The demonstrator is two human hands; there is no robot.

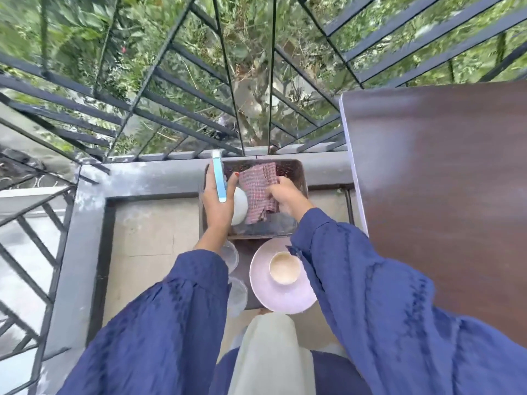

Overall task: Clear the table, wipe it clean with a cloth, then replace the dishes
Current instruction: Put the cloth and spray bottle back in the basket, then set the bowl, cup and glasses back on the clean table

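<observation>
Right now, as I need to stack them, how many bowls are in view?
2. One white bowl lies in the tray, partly behind the left hand; one cream bowl stands on the pink plate. The sleeves may hide more.

sleeves (159, 323): navy, gathered cuffs | thumbnail (236, 174): red polish | front garment (268, 352): pale cream

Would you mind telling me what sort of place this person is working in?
Most likely a home balcony or terrace: dark metal railing runs along a grey concrete ledge, with leafy trees beyond and a brown table beside.
</observation>
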